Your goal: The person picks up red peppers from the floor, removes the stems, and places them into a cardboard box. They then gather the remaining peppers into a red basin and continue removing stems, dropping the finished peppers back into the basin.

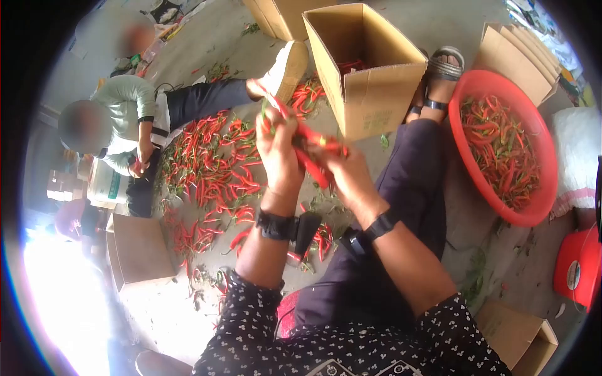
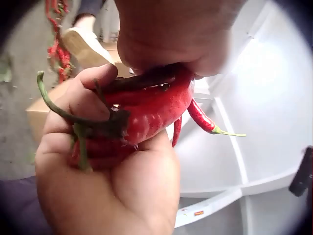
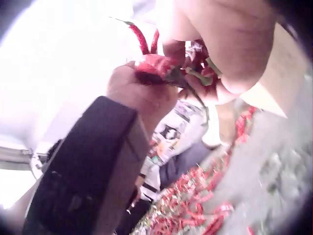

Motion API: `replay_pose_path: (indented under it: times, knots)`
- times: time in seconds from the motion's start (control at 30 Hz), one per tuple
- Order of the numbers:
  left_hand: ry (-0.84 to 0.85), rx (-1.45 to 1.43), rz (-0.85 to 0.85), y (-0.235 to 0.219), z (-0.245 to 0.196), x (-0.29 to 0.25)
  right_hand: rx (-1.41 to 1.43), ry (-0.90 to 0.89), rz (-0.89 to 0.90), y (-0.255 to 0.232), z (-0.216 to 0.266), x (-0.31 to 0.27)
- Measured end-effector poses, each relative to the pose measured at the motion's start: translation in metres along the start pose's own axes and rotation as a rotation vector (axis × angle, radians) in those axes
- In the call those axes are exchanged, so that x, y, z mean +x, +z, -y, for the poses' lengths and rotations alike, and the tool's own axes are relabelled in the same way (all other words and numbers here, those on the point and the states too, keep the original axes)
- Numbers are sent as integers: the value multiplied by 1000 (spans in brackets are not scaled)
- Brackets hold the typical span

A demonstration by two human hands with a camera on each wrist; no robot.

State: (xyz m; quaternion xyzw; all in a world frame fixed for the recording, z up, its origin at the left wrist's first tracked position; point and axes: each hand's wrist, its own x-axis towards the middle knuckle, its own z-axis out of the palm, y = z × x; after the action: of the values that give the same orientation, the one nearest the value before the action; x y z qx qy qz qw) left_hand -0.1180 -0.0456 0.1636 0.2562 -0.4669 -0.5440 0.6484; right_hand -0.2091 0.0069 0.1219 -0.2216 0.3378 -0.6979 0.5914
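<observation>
Several red chili peppers (image 2: 156, 112) with green stems are bunched between both hands. My left hand (image 1: 276, 150) grips them, fingers curled round, as the left wrist view shows. The curved stems lie over its fingers. My right hand (image 1: 352, 178) closes on the same bunch from the other side; some of its fingertips are hidden behind the peppers. One thin pepper (image 2: 200, 115) sticks out past the hands. In the right wrist view, the right hand (image 3: 225, 49) is above the left hand (image 3: 142, 95). A large spread of red chili peppers (image 1: 200, 150) lies on the floor below and left.
A cardboard box (image 1: 382, 103) with some peppers inside stands ahead. At right, a red basin (image 1: 545, 169) holds many chili peppers. Another person (image 1: 135, 103) sits at left, one shoe (image 1: 290, 72) near the pile. A smaller box (image 1: 141, 250) stands at lower left.
</observation>
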Motion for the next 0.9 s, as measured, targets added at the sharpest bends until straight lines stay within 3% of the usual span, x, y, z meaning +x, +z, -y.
replay_pose_path:
  times: [0.1, 0.17, 0.2, 0.23, 0.3, 0.33, 0.37, 0.4, 0.43, 0.5, 0.57, 0.6, 0.67, 0.7, 0.77, 0.8, 0.9]
  knots:
    - [154, -100, 89, 63, -39, 48, -183, -270, -33, 32, 76, 22]
    - [237, -93, 154, 102, -49, 91, -244, -403, 79, 35, 118, 63]
    - [327, -133, 331, 118, -55, 108, -276, -435, 111, 36, 139, 85]
    - [201, 84, 239, 127, -50, 129, -315, -395, 97, 36, 157, 104]
    - [-54, 241, 444, 129, -43, 156, -391, -12, -21, 48, 178, 113]
    - [-173, 251, 532, 124, -40, 164, -403, 23, 35, 47, 186, 112]
    - [62, 480, 530, 111, -29, 178, -410, 68, 93, 43, 191, 107]
    - [296, 714, 525, 92, -20, 184, -482, -26, -75, 38, 190, 87]
    - [120, 610, 531, 71, -32, 167, -560, -247, -5, 30, 180, 67]
    - [10, 1102, 361, 37, -45, 109, -227, -266, -184, 15, 160, 79]
    - [50, 1139, 695, -11, -41, 60, -91, -137, -207, 2, 133, 68]
    - [-76, 1039, 656, -40, -14, 34, -49, -76, -92, 5, 116, 42]
    - [-216, 1204, 674, -69, 1, -36, -41, 65, 8, 2, 83, 17]
    - [-417, 1227, 651, -76, 6, -67, -40, 72, -26, 3, 62, 8]
    - [-506, 1329, 697, -94, 37, -121, -101, 177, -56, 8, 33, -12]
    - [-251, 1370, 734, -104, 61, -146, -157, 211, -47, 4, 17, -16]
    - [-334, 1570, 818, -78, 69, -166, -339, 318, -109, -30, -29, -28]
